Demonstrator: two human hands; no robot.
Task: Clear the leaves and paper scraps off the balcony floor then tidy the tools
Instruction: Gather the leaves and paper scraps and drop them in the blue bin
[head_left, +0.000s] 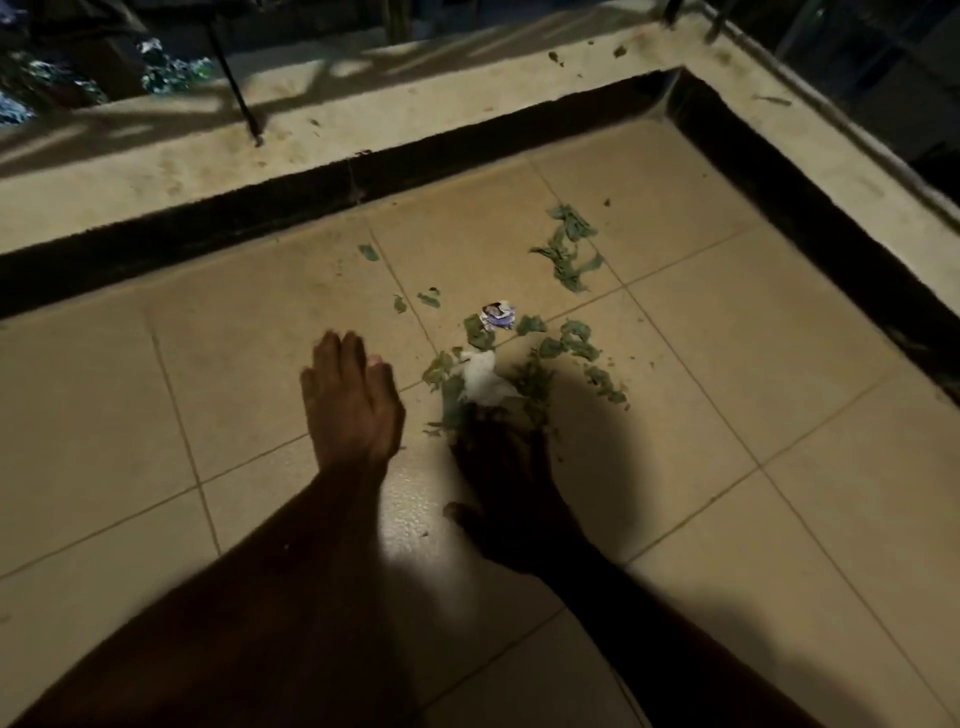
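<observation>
Here, reaching down to floor: left hand flat, fingers straight and together, just left of leaves, likely set as wall for raking litter inward. Right hand in deep shadow, fingertips at pile's near edge; grip impossible to tell. White scrap amid leaves, printed scrap just beyond, second clump nearer kerb. No tools visible.

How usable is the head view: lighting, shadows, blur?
Head view: dim warm light; a heavy shadow swallows the right hand and part of the leaf pile; a glare patch sits on the floor tile between the arms; the left hand is slightly blurred; ledge lines bow.
</observation>
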